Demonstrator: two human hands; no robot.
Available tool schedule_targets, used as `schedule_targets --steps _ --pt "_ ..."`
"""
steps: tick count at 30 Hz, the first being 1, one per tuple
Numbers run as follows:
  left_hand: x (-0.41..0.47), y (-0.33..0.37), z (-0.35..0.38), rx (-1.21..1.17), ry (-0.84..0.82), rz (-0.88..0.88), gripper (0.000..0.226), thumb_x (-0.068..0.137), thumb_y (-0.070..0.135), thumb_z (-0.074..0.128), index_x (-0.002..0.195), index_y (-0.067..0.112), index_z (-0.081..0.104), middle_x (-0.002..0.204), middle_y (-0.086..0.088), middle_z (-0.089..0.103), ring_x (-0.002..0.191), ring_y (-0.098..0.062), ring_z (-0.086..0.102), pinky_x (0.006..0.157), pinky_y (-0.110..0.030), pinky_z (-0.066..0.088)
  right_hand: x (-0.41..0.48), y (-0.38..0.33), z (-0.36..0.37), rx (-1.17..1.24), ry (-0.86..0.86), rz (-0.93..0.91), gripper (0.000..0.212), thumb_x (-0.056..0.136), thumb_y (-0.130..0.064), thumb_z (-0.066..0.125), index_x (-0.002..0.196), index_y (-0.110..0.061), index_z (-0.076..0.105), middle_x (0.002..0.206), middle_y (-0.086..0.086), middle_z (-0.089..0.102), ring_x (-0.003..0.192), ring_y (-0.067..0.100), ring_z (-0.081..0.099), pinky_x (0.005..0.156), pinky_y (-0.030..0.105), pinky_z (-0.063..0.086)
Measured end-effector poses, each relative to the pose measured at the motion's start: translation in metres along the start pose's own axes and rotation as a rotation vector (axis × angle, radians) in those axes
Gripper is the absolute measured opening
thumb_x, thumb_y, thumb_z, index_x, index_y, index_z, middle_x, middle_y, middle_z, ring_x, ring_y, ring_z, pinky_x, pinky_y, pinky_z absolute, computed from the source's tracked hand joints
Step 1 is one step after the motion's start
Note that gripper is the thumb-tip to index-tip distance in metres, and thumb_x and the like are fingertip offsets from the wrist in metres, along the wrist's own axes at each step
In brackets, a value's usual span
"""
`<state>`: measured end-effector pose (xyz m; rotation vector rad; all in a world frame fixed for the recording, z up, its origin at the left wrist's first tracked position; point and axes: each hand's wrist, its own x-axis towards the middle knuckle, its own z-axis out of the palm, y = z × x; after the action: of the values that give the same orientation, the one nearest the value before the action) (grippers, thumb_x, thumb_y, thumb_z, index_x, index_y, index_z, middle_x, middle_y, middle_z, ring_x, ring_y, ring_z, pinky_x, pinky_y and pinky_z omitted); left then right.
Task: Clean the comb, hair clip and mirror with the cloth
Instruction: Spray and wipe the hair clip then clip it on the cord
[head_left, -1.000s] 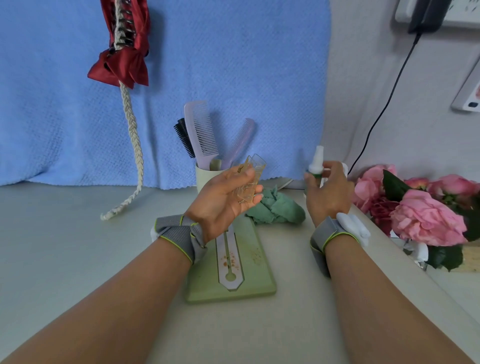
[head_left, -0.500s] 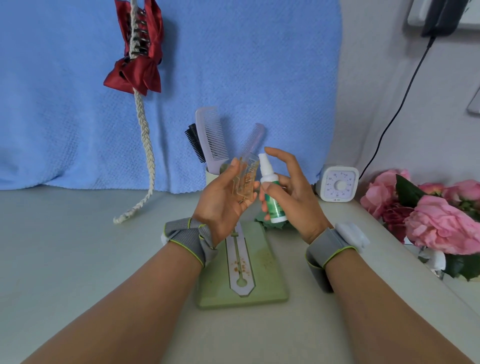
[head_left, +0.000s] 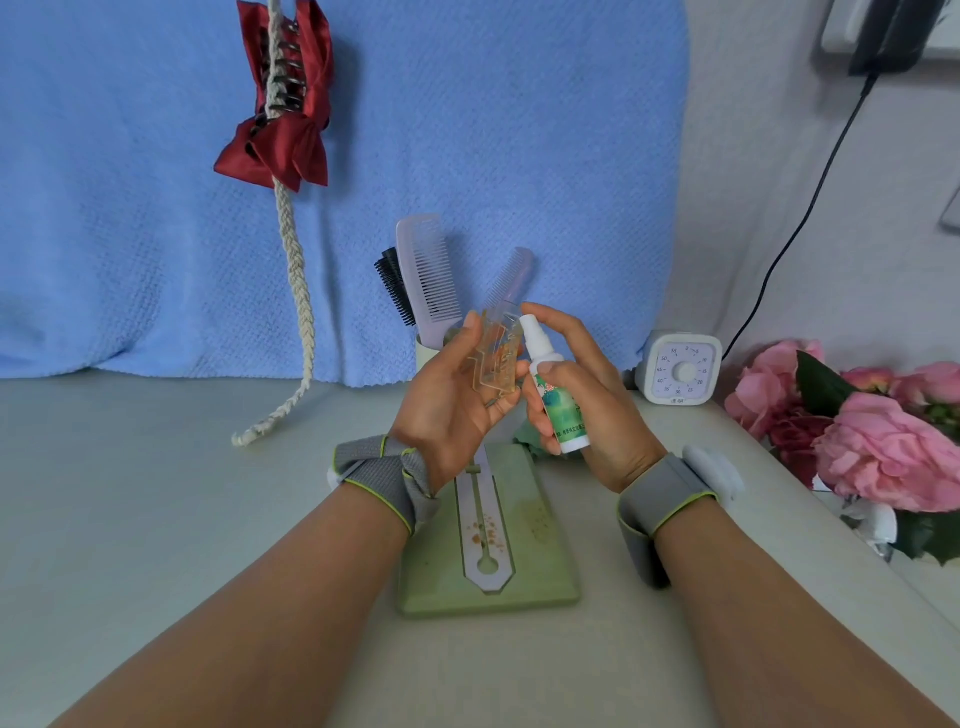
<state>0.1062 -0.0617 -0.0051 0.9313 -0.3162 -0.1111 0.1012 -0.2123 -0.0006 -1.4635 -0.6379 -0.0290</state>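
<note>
My left hand (head_left: 451, 410) grips a clear amber hair clip (head_left: 496, 358), held upright above the table. My right hand (head_left: 587, 400) holds a small white and green spray bottle (head_left: 558, 402) with its nozzle close to the clip and the forefinger resting on the pump. A lilac comb (head_left: 428, 270) stands in a pale cup (head_left: 423, 353) behind my hands, beside a black brush (head_left: 395, 283) and a second lilac comb (head_left: 511, 278). The green cloth (head_left: 527, 436) shows only as a small patch between my hands. A green tray (head_left: 545, 566) below carries a lilac strip (head_left: 485, 525) with orange specks.
A white timer (head_left: 683, 369) stands at the right by the wall, with pink flowers (head_left: 878, 441) beyond it. A red bow clip (head_left: 283, 104) hangs on a braided rope (head_left: 296, 291) against the blue towel (head_left: 130, 208). A black cable (head_left: 810, 208) runs down the wall.
My right hand picked up the spray bottle from beside the timer and brought it left, up against the hair clip. The forefinger has come down onto the pump.
</note>
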Motion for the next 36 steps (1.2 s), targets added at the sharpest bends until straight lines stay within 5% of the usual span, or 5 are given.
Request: schedule_targets --steps 10,16,21,29,36 --pt "0.002 0.000 -0.002 0.009 0.020 -0.018 0.048 0.097 0.048 0.047 0.126 0.011 0.056 0.118 -0.009 0.057 0.090 -0.017 0.060 0.094 -0.033 0.044 0.001 -0.004 -0.004 0.501 -0.177 0.166 0.050 0.095 -0.018 0.033 0.143 -0.028 0.044 0.061 0.006 0.050 0.032 0.010 0.039 0.031 0.014 0.030" --pt "0.001 -0.001 -0.001 -0.001 0.021 -0.022 0.052 0.097 0.048 0.045 0.133 0.010 0.053 0.123 -0.010 0.056 0.106 -0.022 0.054 0.110 -0.042 0.034 0.001 -0.005 -0.004 0.510 -0.224 0.164 0.051 0.095 -0.019 0.034 0.145 -0.027 0.044 0.064 0.009 0.052 0.032 0.010 0.041 0.031 0.014 0.032" --pt "0.000 0.000 -0.001 0.013 0.022 -0.002 0.040 0.097 0.046 0.046 0.116 0.014 0.062 0.116 -0.007 0.063 0.101 -0.019 0.061 0.097 -0.035 0.047 0.001 -0.005 -0.002 0.487 -0.184 0.135 0.051 0.097 -0.016 0.030 0.146 -0.025 0.041 0.071 0.014 0.056 0.037 0.012 0.044 0.034 0.018 0.038" --pt "0.002 -0.002 -0.002 0.032 0.094 0.071 0.034 0.096 0.026 0.055 0.126 0.011 0.056 0.115 -0.005 0.066 0.112 -0.027 0.064 0.097 -0.039 0.052 -0.003 -0.002 0.004 -0.269 0.131 -0.076 0.043 0.103 -0.013 0.038 0.134 -0.042 0.048 0.069 0.014 0.047 0.043 0.021 0.036 0.037 0.028 0.034" --pt "0.006 -0.007 -0.005 0.057 0.112 0.080 0.050 0.089 0.018 0.065 0.135 0.004 0.050 0.135 -0.019 0.057 0.121 -0.036 0.058 0.103 -0.053 0.046 -0.001 0.007 0.000 -0.561 0.262 -0.159 0.034 0.099 -0.020 0.046 0.125 -0.041 0.051 0.059 0.004 0.047 0.044 0.015 0.040 0.045 0.025 0.038"
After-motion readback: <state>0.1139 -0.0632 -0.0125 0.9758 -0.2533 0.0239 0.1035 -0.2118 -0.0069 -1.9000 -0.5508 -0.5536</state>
